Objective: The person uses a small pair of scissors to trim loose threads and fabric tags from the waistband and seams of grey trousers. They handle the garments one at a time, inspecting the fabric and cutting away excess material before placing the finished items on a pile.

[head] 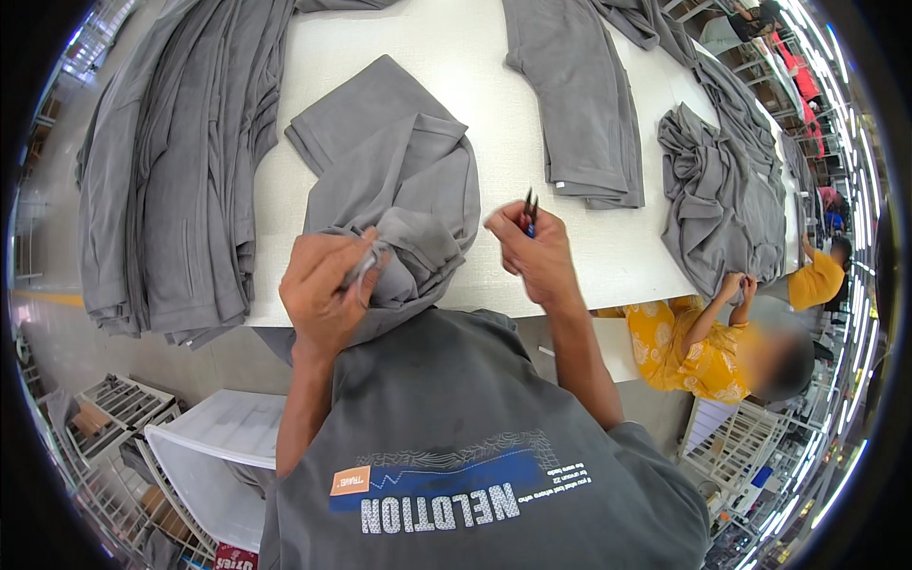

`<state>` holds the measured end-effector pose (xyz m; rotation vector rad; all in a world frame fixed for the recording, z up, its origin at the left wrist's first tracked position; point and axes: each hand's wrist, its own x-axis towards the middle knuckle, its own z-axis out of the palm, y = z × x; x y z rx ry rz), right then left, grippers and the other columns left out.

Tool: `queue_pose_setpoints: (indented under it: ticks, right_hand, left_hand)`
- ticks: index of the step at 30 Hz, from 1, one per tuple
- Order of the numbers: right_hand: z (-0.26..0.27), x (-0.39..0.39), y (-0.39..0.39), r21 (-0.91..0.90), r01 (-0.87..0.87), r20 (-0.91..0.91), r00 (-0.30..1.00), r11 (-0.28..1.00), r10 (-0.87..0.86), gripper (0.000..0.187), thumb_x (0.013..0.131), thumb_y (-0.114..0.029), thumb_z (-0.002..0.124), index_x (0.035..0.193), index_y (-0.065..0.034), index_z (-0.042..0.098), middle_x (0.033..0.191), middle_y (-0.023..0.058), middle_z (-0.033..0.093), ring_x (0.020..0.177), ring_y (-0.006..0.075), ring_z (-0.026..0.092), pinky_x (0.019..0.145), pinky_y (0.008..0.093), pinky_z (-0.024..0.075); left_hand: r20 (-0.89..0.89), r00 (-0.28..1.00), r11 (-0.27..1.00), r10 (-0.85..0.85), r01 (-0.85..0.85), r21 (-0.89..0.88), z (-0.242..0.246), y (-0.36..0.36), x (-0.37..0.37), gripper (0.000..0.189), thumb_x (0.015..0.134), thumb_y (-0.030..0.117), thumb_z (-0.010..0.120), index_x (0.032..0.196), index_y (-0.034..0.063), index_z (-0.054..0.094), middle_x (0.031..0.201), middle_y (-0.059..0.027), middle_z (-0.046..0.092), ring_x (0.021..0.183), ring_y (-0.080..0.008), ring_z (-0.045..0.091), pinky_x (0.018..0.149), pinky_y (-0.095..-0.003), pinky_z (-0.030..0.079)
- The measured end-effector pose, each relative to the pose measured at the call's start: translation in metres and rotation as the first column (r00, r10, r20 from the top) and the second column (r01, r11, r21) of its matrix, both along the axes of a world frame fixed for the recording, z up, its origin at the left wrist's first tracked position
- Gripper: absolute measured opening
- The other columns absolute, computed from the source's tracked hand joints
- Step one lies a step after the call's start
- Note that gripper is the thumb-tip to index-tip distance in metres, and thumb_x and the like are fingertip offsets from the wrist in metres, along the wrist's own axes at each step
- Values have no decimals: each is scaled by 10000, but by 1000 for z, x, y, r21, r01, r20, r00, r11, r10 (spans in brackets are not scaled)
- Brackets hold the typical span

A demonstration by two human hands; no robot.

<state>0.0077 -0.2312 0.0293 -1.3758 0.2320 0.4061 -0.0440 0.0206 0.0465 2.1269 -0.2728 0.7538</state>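
My left hand [328,285] pinches a bunched part of a grey fabric garment [399,171] between thumb and fingers. The garment lies folded and rumpled on the white table [484,285] and hangs over its near edge against my shirt. To the right of it, my right hand [533,246] is raised over the table, closed around small thread snips [531,206] whose dark blades point away from me. Whether the right thumb and forefinger also pinch a thread cannot be told.
Long stacks of grey garments [199,178] lie at the left, others [584,107] at the back right. A co-worker in a yellow patterned top [684,349] handles a grey heap [712,199] at the right. A white bin [214,456] stands below left, near wire racks.
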Motion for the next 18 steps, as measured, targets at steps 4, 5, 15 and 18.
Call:
queue_pose_setpoints:
  ticks: [4, 5, 15, 18]
  right_hand:
    - [11, -22, -52, -409, -360, -90, 930, 838, 355, 300, 863, -246, 759, 713, -27, 619, 602, -46, 497, 560, 49, 406, 504, 257, 337]
    - [6, -28, -57, -567, -336, -82, 932, 752, 354, 302, 859, -232, 763, 708, -21, 609, 595, -39, 494, 550, 46, 396, 499, 250, 329]
    - [-16, -26, -6, -496, 30, 234, 967, 868, 100, 280, 864, -166, 747, 1070, -6, 645, 601, -44, 401, 571, 57, 351, 525, 245, 311]
    - [2, -12, 28, -445, 6, 297, 944, 896, 141, 272, 856, -189, 759, 1034, -9, 661, 636, -51, 427, 598, 50, 376, 543, 233, 342]
  left_hand:
    - [-222, 972, 978, 75, -115, -174, 13, 6, 6, 206, 753, 27, 796, 942, -13, 725, 847, -94, 702, 716, -177, 621, 687, -276, 476]
    - [-221, 972, 971, 74, -121, -207, 14, 8, 8, 200, 759, 27, 791, 942, -16, 723, 853, -92, 706, 726, -165, 622, 695, -268, 476]
    - [-340, 937, 891, 82, -222, -397, 20, 16, 16, 217, 849, 141, 781, 980, -21, 719, 834, -30, 703, 764, -84, 606, 741, -220, 473]
    - [-398, 915, 865, 63, -249, -436, 20, 21, 12, 239, 862, 177, 783, 973, -22, 710, 801, -6, 677, 722, -61, 575, 698, -204, 457]
